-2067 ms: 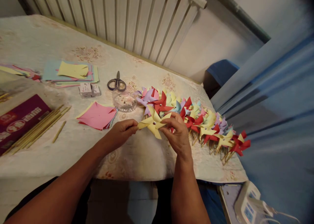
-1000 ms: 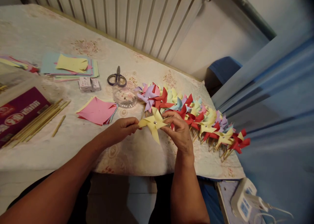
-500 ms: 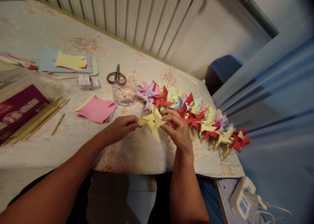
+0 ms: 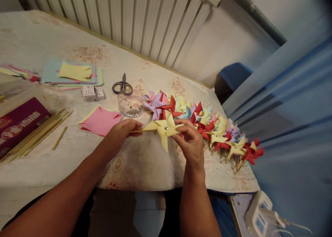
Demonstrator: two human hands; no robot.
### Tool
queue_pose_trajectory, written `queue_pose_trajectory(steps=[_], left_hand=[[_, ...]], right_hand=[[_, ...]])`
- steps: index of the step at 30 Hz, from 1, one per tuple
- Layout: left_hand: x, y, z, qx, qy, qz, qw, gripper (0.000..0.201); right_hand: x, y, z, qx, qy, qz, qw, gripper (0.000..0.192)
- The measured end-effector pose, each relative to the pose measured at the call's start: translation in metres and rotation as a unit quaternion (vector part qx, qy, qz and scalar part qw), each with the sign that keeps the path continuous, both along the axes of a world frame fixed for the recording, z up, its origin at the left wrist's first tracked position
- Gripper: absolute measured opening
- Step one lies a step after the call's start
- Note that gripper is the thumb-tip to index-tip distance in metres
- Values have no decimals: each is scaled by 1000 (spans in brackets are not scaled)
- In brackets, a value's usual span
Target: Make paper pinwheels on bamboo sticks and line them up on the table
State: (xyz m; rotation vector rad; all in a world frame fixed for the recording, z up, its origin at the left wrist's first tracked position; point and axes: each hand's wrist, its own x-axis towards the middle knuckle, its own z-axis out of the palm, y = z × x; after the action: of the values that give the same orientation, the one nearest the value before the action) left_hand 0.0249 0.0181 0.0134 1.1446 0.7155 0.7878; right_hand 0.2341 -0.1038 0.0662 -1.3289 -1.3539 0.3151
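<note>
A yellow paper pinwheel [image 4: 163,128] with a shiny pin at its centre is held between my two hands, above the table's front part. My left hand [image 4: 126,129] pinches its thin wooden stick, which runs left from the blades. The fingers of my right hand [image 4: 190,137] are closed at the right-hand blade, partly covering its tip. Beyond my left hand lie pink paper squares [image 4: 100,120], with a clear round dish [image 4: 131,107] of small pins behind. Many finished pinwheels [image 4: 204,128] in red, yellow, purple and blue lie to the right of my right hand.
Scissors [image 4: 122,86] and two small boxes [image 4: 89,93] lie farther back, near a paper stack [image 4: 50,72]. On the left are wooden sticks [image 4: 38,135] beside a purple box [image 4: 22,121]. A radiator [image 4: 116,19] borders the table; a power strip [image 4: 259,212] sits at lower right.
My left hand has slid left from the blade, and part of the stick now shows between hand and blades. The pinwheel has shifted slightly right; my right hand stays at its blade.
</note>
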Motion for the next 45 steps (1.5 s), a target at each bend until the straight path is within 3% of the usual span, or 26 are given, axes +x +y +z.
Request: queue_pose_trajectory(steps=[3, 5, 8, 12, 15, 21, 28, 45], left_hand=[[-1, 4, -1, -102, -95, 71, 988, 37], [-2, 5, -1, -178, -133, 67, 973, 37], [-1, -2, -1, -235, -143, -1, 961, 32], [8, -17, -6, -190, -139, -150, 960, 29], [16, -23, -8, -196, -206, -190, 939, 39], [21, -24, -2, -260, -284, -134, 913, 22], [25, -27, -3, -354, -293, -77, 885, 14], [35, -22, -15, -310, -282, -55, 906, 15]], right_hand=[[-2, 0, 2, 30, -16, -34, 999, 10], [-5, 0, 3, 50, -35, -63, 996, 9], [-11, 1, 5, 68, -65, -101, 990, 8], [-21, 3, 5, 77, -96, -107, 987, 6], [-29, 6, 1, 70, -119, -99, 985, 6], [-42, 13, -11, 75, -136, -67, 986, 8], [-50, 17, -16, 57, -146, -48, 986, 8], [-52, 20, -30, 53, -199, -39, 978, 4]])
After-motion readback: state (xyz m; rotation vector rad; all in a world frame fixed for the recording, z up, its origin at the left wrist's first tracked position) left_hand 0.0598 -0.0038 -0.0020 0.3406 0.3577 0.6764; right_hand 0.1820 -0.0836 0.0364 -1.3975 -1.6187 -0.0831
